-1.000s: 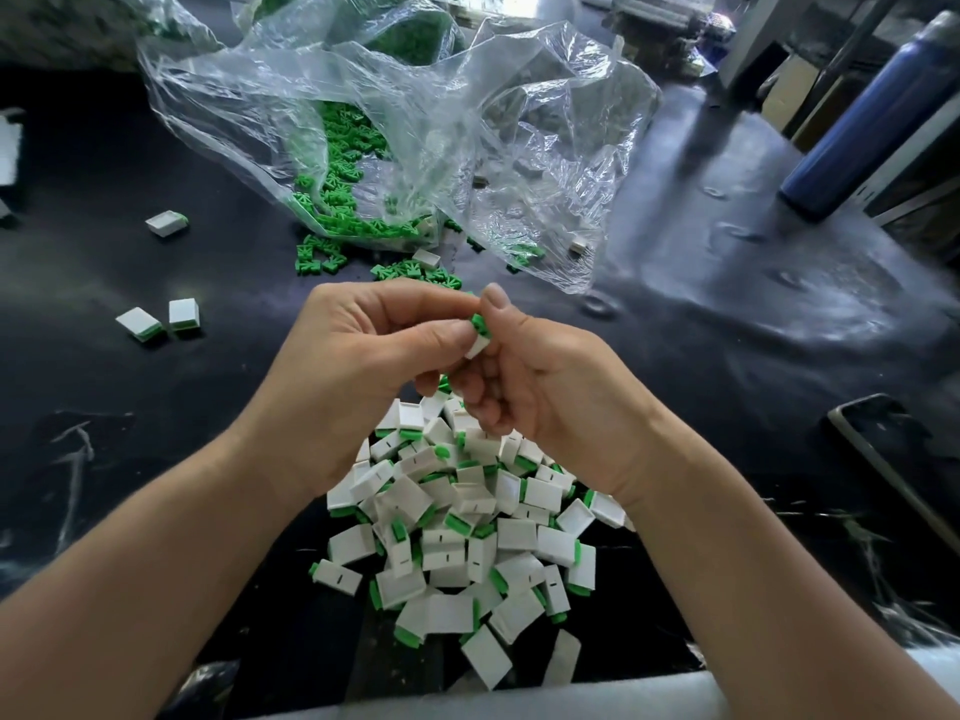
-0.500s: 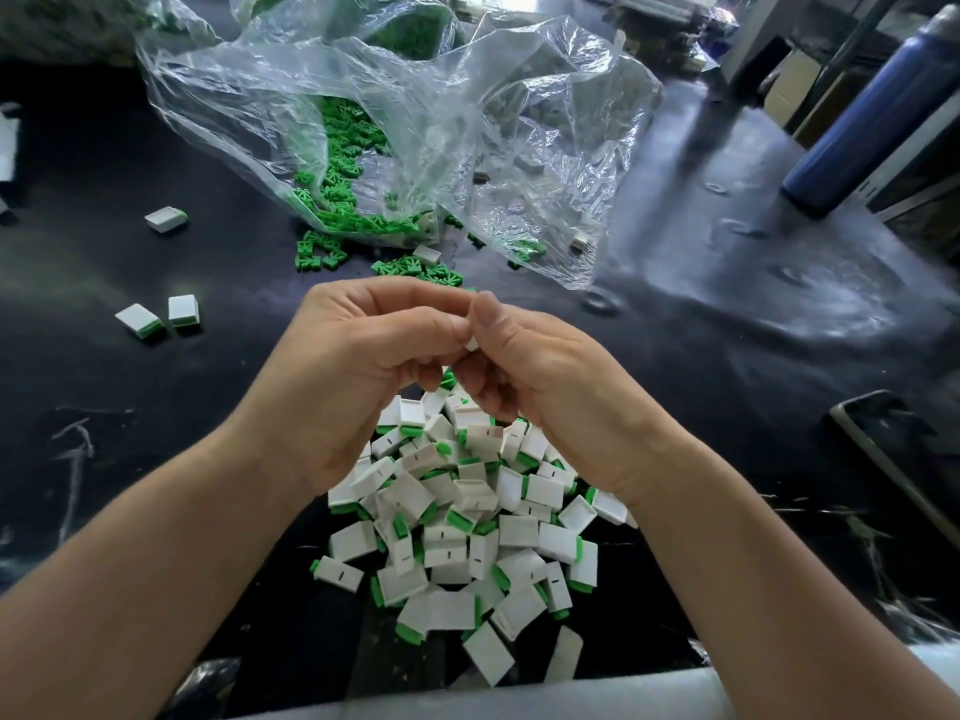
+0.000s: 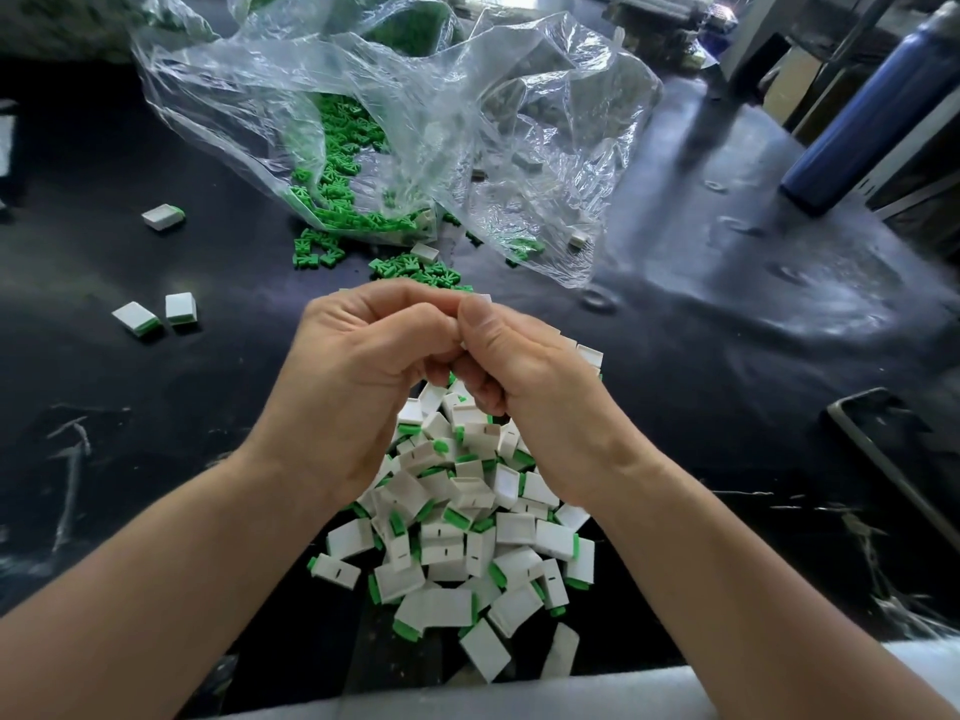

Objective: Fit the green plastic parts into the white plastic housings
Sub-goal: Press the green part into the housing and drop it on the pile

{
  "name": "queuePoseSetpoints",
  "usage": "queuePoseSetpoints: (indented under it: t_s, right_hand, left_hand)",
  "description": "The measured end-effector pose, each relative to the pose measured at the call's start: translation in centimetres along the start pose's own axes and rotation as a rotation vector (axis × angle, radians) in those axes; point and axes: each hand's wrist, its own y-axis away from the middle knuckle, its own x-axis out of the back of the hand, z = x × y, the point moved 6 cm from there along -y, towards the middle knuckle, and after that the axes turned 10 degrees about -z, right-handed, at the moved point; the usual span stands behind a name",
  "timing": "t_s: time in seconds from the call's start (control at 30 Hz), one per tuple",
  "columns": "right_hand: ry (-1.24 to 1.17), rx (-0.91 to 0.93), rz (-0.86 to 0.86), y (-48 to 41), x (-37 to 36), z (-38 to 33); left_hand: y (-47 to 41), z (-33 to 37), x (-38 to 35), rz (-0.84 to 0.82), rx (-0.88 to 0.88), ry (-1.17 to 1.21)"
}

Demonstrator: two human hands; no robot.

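1. Two hands meet over the middle of the black table [image 3: 727, 330], fingertips pressed together. The left hand [image 3: 358, 387] and right hand [image 3: 530, 387] both curl and pinch one white housing [image 3: 483, 299], of which only a corner shows above the right thumb.
2. Whether a green part sits in that housing cannot be told; the fingers hide it.
3. Near the wrists lies a pile of fitted housings [image 3: 467, 543], white with green edges.
4. Far of the hands, a clear plastic bag [image 3: 415, 122] lies open, with loose green parts [image 3: 332, 163] inside and some spilled just beside its mouth.
5. Three stray housings [image 3: 136, 318] lie at the left, well apart from the pile.
6. At the far right lies a blue bottle [image 3: 872, 111].
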Motion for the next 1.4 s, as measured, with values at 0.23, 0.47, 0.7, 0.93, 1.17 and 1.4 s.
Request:
queuePoseSetpoints:
  t_s: [0.23, 0.47, 0.7, 0.93, 1.17, 1.4]
  right_hand:
    - [-0.042, 0.039, -0.02, 0.1, -0.7, -0.4]
    - [-0.08, 0.047, -0.023, 0.0, -0.9, -0.3]
    - [-0.028, 0.016, 0.025, -0.3, -0.7, 0.4]
    - [-0.01, -0.013, 0.029, -0.3, -0.7, 0.8]
    - [0.052, -0.076, 0.078, -0.3, -0.5, 1.4]
    - [-0.109, -0.087, 0.01, -0.2, 0.4, 0.8]
  left_hand:
    - [0.1, -0.3, 0.2, 0.023, 0.022, 0.026]
    - [0.1, -0.6, 0.3, 0.038, 0.04, 0.022]
    - [0.1, -0.8, 0.5, 0.092, 0.056, 0.015]
    - [0.3, -1.2, 1.0, 0.184, 0.096, -0.01]
    - [0.3, -1.3, 1.1, 0.185, 0.1, -0.007]
    - [0.0, -0.7, 0.3, 0.039, 0.066, 0.039]
